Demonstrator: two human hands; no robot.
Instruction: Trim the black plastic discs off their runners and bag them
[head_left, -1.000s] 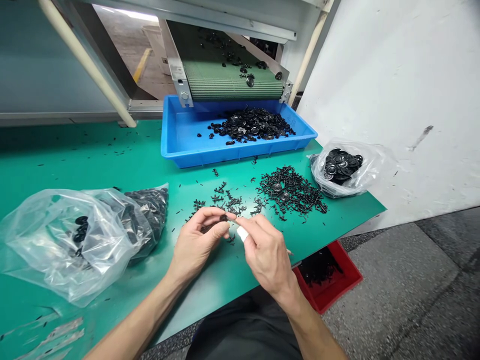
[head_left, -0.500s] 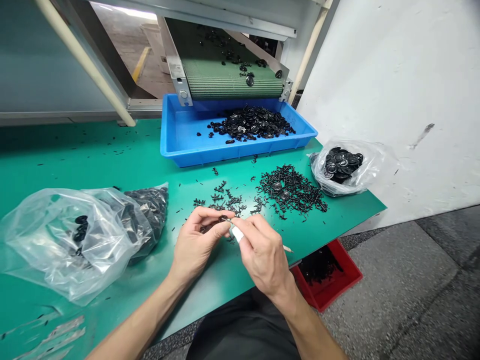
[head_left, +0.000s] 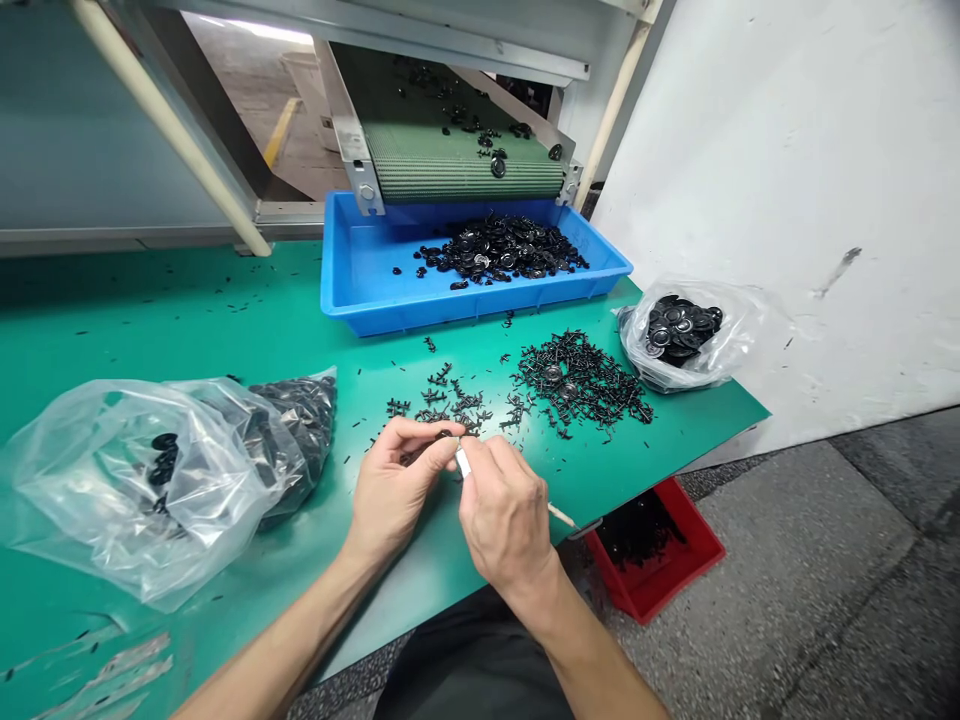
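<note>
Two bare hands at work over a green surface (head_left: pixel 420 585), fingertips almost meeting. Left hand (head_left: pixel 390 490) has a small black plastic part (head_left: pixel 446 433) pinched between thumb and forefinger, mostly hidden by the fingers, so I can't make out its exact shape. Right hand (head_left: pixel 506 515) is curled around a slim, pale stick-like tool (head_left: pixel 561 515), with the back end poking out on the far side of the fist. Something white (head_left: pixel 463 460) sits right at that hand's fingertips next to the black part; can't tell if it belongs to the tool or is a wrap.

Just past the fingers there's a scatter of black branching bits (head_left: pixel 465 402), with a bigger black heap (head_left: pixel 585 385) over to the right. Behind those is a blue tray (head_left: pixel 367 255) holding a pile of shiny black discs and bits, right under the end of a green conveyor belt (head_left: pixel 420 160). Clear plastic bags flank it all: one on the right (head_left: pixel 739 340) full of black discs, others on the left (head_left: pixel 112 510). Red bin (head_left: pixel 701 530) down on the floor has dark bits in it.
</note>
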